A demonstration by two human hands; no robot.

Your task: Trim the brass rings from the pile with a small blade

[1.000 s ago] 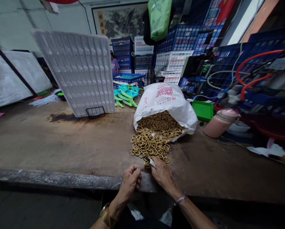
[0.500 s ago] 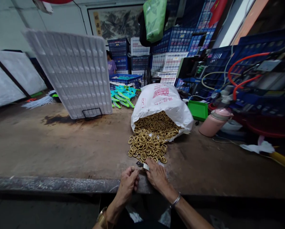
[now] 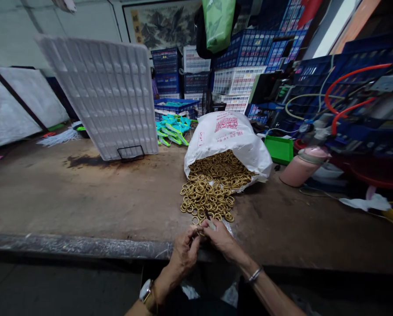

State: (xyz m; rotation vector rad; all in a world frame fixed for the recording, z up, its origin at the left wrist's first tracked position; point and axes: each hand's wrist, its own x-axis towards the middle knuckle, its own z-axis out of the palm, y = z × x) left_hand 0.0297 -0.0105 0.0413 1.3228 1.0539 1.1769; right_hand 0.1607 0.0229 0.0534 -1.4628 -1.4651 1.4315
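At the table's front edge, my left hand (image 3: 185,251) is pinched around a gold ring (image 3: 200,231), though the fingers partly cover it. My right hand (image 3: 220,238) meets it there, closed on a small trimming knife (image 3: 209,220) with a dark pointed tip and a pale body; the exact kind is hard to make out. The tip points up and away from me. Just beyond my fingers lies a heap of gold rings (image 3: 207,198). It spills from the mouth of a white woven sack (image 3: 227,131) lying on its side, with more rings inside.
A white ribbed plastic panel (image 3: 107,96) stands upright at left in a black wire stand (image 3: 130,152). Turquoise and green pieces (image 3: 173,128) lie behind it. To the right are a green tray (image 3: 278,149) and a pink bottle (image 3: 301,166). Stacked crates (image 3: 239,81) fill the back.
My hands have come together, the left one moving in to the right hand's fingertips. The knife has swung from pointing left to pointing up and away. The view has shifted slightly.
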